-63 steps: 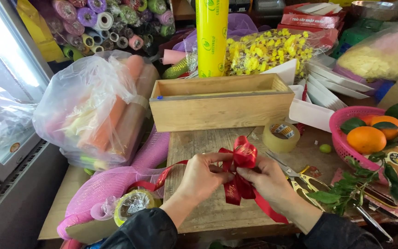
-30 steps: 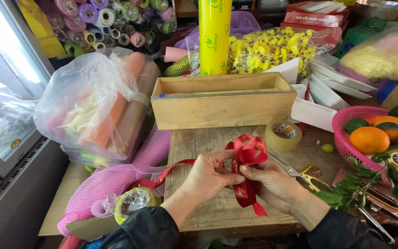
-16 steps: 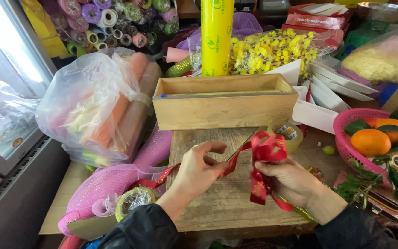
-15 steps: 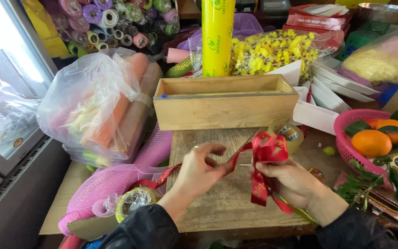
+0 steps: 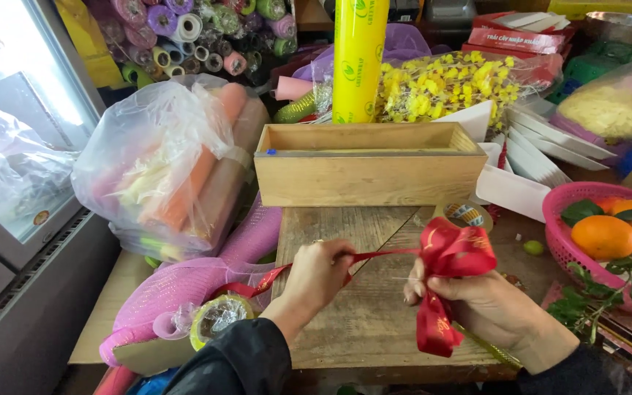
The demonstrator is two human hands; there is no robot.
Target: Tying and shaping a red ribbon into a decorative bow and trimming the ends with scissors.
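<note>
So here's the setup: a red ribbon bow [image 5: 456, 252] is being made up over a wooden board [image 5: 352, 307] on the bench, just in front of the empty wooden box [image 5: 369, 164], which I'll use as the landmark.

The right hand [image 5: 477, 303] is clenched around the base of the bow, in front of the box's right half, with the loops puffed out above the fingers and one tail hanging down past the palm. The left hand [image 5: 320, 274] sits in front of the box's middle, pinching a thin strand of the same red ribbon [image 5: 382, 255] and holding it taut between the two hands. More ribbon trails off to the left, toward a clear tape roll [image 5: 213, 318] lying on the pink mesh [image 5: 177, 292].

As for progress, I'd say the loops are basically formed and bunched, so the shaping looks mostly done. What seems left is cinching the middle tight and tidying the tails. The strand is still connected to the rest of the ribbon, so it doesn't look trimmed yet.

Around the box: a plastic bag of paper rolls [image 5: 162, 168] to its left, a tall yellow roll [image 5: 360, 58] and yellow flowers [image 5: 448, 88] behind it, a pink basket [image 5: 561, 234] with oranges to its right, and another tape roll [image 5: 462, 214] just in front of its right corner.
</note>
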